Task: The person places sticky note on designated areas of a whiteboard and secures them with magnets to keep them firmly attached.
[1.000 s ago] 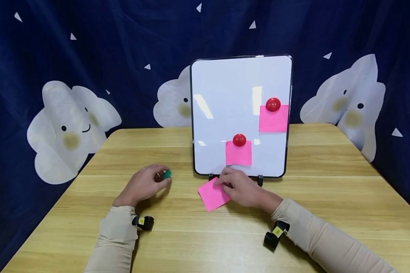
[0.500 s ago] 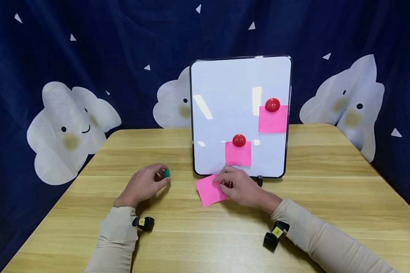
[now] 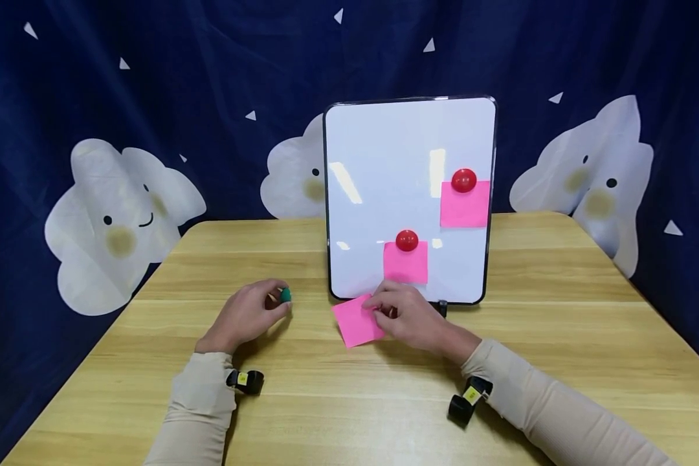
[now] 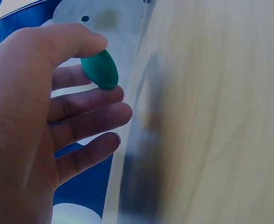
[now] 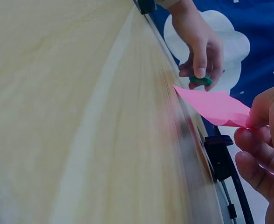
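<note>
My left hand (image 3: 246,316) pinches a round green magnet (image 4: 100,70) between thumb and fingers, just above the table to the left of the whiteboard (image 3: 378,168). With thumb and forefinger, my right hand (image 3: 410,320) holds a pink sticky note (image 3: 356,321) by one edge; in the right wrist view the note (image 5: 216,106) hangs in the air, apart from the table. Both note and hand are in front of the board's bottom edge. On the board, a red magnet (image 3: 407,240) holds one pink note (image 3: 406,266) low down, and another red magnet (image 3: 464,180) holds a second note (image 3: 465,210) at the right.
The whiteboard stands upright on small black feet (image 3: 443,308), partly hidden by my right hand. Under everything is a wooden table (image 3: 349,408). Behind it hangs a dark blue curtain (image 3: 221,58) with printed clouds. Black cameras sit at both wrists, the right camera (image 3: 468,401) lowest.
The pink note in my right hand has turned slightly and shifted a little up and left, toward the board's lower edge. My left hand with the green magnet has stayed nearly still.
</note>
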Demonstrator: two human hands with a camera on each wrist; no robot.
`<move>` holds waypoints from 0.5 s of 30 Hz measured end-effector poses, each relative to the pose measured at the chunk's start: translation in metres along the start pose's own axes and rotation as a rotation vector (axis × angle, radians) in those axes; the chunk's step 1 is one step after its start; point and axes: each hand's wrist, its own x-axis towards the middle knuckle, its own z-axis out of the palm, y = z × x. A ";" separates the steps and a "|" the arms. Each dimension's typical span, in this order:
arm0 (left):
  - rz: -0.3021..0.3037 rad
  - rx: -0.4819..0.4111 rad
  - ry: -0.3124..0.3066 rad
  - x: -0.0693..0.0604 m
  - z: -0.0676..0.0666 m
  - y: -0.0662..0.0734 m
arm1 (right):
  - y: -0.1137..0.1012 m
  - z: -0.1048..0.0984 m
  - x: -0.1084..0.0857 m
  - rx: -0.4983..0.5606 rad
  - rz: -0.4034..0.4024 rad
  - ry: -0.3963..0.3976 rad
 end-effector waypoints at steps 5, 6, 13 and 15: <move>-0.002 -0.010 -0.002 -0.001 0.001 0.001 | 0.000 0.000 0.002 -0.009 -0.011 -0.008; -0.002 -0.013 -0.001 -0.001 0.001 0.002 | 0.000 0.000 0.002 -0.009 -0.013 -0.006; 0.001 -0.032 0.005 -0.001 0.001 0.005 | -0.004 -0.004 0.005 -0.047 -0.035 0.002; 0.009 -0.040 0.003 -0.001 0.001 0.006 | -0.005 -0.007 0.007 -0.047 -0.043 0.018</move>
